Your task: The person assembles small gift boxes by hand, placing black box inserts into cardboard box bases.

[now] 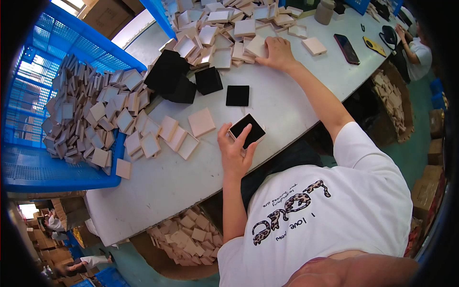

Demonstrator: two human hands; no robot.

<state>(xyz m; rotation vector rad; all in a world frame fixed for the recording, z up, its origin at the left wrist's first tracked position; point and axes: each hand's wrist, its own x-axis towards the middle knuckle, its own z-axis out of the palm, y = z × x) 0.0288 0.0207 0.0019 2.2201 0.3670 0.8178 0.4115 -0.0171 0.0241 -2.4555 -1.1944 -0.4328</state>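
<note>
My left hand (235, 150) is at a small pale box with a black pad (253, 128) inside it, near the table's front edge. Its fingers are spread round the box, one fingertip on the black pad. Farther up, my right hand (278, 53) holds a pale box lid (257, 46) by its edge at the border of a heap of pale boxes (222, 58). Between the hands a square black pad (237, 95) lies flat on the table. Left of it stand stacks of black pads (208, 80). A closed-looking pale box (201, 122) rests beside my left hand.
A blue crate (95, 185) full of pale boxes stands at the left. Two phones (346, 49) and a bottle (324, 12) are at the upper right. Cartons of pale pieces (186, 237) sit below the table edge. A co-worker (420, 52) is at the far right.
</note>
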